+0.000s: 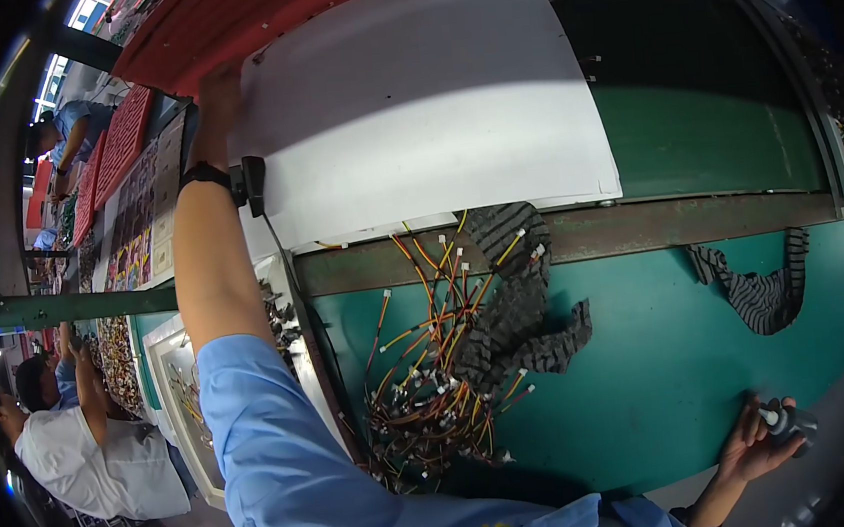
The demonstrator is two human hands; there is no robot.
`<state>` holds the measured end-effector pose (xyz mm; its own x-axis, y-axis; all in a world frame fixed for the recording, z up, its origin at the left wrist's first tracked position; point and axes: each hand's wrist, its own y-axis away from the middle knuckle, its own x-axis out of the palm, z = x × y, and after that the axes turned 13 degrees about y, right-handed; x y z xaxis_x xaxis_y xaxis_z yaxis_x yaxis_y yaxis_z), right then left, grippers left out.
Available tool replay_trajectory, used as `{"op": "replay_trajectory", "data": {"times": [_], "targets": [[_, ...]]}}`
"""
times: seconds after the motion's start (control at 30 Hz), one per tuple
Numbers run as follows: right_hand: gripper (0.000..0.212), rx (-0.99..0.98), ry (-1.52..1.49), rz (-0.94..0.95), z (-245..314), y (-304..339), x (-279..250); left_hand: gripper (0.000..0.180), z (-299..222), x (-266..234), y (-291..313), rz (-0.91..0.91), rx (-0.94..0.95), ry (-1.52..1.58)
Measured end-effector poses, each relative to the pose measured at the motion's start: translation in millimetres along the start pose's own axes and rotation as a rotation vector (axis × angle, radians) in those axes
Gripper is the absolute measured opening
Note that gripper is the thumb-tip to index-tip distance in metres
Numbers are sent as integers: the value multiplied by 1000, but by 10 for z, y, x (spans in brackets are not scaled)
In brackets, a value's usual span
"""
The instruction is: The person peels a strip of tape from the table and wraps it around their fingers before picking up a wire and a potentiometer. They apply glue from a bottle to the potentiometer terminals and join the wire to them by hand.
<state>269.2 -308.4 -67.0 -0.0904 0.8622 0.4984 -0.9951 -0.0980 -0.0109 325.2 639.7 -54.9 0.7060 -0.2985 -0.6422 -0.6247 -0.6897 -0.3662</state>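
My left arm stretches far forward, and my left hand [219, 92] reaches the near edge of a red sheet [300, 13] beside a large white board [409, 114]. Its fingers are dark and blurred there, so their grip does not show. A black band with a small box-like device [251, 185] sits on that wrist, a cable trailing from it. Low on the right, my right hand [745, 451] is closed around a small dark bottle [791, 426] with a pale nozzle. Nearest to my body lies a tangled bundle of red, yellow and black wires [444, 402] with white connectors.
A grey-and-black striped cloth strip [518, 325] lies across the wires, and another striped strip [761, 294] hangs at the right. A metal rail [580, 235] crosses the green table [643, 375]. Red trays [125, 134] stand at the left, where other people [107, 452] work.
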Motion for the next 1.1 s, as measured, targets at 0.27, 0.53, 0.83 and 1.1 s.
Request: {"op": "replay_trajectory", "data": {"times": [0.27,0.53,0.83,1.1], "targets": [[64,59,-132,-13,-74,-136,36,24,-1232,-976,546,197,421,58],[69,134,-232,-39,-96,-42,366,14,-3255,-916,3485,791,326,-72],[64,267,-363,245,-193,356,1046,11,-3411,-575,5333,539,183,-65],[66,279,-309,312,-270,513,1117,12,-3547,-340,5638,365,291,-115]]}}
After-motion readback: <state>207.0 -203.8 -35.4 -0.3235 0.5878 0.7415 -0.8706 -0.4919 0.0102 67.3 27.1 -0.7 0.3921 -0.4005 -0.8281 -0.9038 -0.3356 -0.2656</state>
